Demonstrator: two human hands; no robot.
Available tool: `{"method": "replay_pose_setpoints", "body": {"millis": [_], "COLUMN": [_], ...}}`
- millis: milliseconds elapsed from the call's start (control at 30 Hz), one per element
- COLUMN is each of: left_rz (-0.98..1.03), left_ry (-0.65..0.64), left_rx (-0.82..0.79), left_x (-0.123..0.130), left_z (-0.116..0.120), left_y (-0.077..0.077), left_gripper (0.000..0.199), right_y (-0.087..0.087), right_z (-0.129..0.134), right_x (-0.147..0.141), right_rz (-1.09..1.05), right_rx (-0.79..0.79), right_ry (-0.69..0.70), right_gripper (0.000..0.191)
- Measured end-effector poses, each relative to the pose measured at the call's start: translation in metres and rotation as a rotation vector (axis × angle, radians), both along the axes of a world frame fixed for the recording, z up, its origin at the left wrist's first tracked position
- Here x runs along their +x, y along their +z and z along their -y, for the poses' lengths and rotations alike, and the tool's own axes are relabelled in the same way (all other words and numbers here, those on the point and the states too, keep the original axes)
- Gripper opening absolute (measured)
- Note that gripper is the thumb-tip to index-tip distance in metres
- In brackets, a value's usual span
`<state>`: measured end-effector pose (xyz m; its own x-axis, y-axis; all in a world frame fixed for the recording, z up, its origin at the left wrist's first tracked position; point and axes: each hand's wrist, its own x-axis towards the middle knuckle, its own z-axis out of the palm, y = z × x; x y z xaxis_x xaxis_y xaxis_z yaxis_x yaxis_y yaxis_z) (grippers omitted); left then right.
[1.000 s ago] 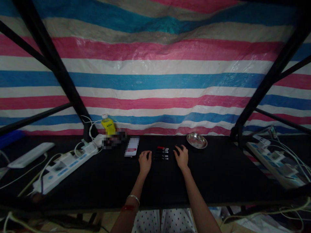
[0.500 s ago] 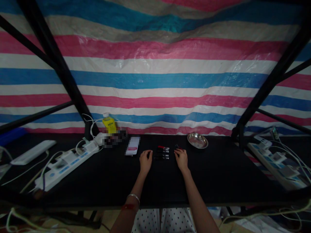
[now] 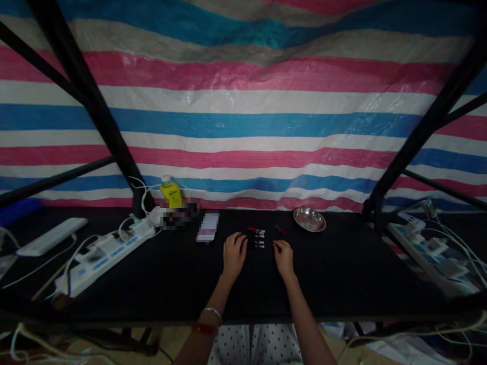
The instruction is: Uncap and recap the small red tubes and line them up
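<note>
Several small slim pieces lie in a column on the black tabletop: one red piece with a silver end (image 3: 256, 230) at the top, and black ones with silver ends (image 3: 259, 245) below it. Their exact kind is too small to tell. My left hand (image 3: 235, 255) is open, its fingers apart at the left ends of the black pieces. To the right of the column, my right hand (image 3: 283, 257) is curled with thumb and fingertips together; whatever they may hold is hidden. Just beyond it lies a separate small red-and-dark piece (image 3: 280, 230).
A round metal dish (image 3: 309, 220) stands at the back right. At the back left are a phone (image 3: 208, 226) and a yellow bottle (image 3: 172, 194). White power strips with cables lie at the left (image 3: 102, 261) and right (image 3: 431, 253). Black frame bars rise on both sides before a striped sheet.
My left hand has moved right, up to the black pieces, with its fingers more spread. My right hand has drawn back slightly from the separate red-and-dark piece, which now shows fully.
</note>
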<state>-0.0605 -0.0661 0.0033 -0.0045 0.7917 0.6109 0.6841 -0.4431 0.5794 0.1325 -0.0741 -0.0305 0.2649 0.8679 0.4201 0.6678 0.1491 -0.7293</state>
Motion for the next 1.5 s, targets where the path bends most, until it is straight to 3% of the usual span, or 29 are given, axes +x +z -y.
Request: {"method": "replay_pose_setpoints", "body": {"millis": [233, 433, 600, 800, 1067, 1500], "left_rz": [-0.214, -0.324, -0.333, -0.313, -0.17, -0.097], "left_ry": [-0.012, -0.204, -0.283, -0.344, -0.333, -0.268], "left_rx": [0.164, 0.168, 0.133, 0.128, 0.136, 0.101], "left_x": [0.012, 0.035, 0.036, 0.031, 0.031, 0.03], "left_z": [0.01, 0.018, 0.016, 0.015, 0.014, 0.013], "left_y": [-0.005, -0.006, -0.011, -0.012, -0.017, -0.016], "left_gripper": [0.021, 0.03, 0.037, 0.037, 0.031, 0.024], "right_y": [0.009, 0.017, 0.015, 0.014, 0.015, 0.024], "right_z": [0.003, 0.014, 0.027, 0.029, 0.027, 0.028], "right_x": [-0.001, -0.024, -0.047, -0.05, -0.05, -0.047], "right_rz": [-0.205, -0.38, -0.463, -0.577, -0.601, -0.628], "right_rx": [0.115, 0.187, 0.197, 0.156, 0.15, 0.158], "right_ry": [-0.113, 0.017, 0.133, 0.115, 0.101, 0.211], "right_gripper": [0.028, 0.026, 0.03, 0.039, 0.024, 0.023]}}
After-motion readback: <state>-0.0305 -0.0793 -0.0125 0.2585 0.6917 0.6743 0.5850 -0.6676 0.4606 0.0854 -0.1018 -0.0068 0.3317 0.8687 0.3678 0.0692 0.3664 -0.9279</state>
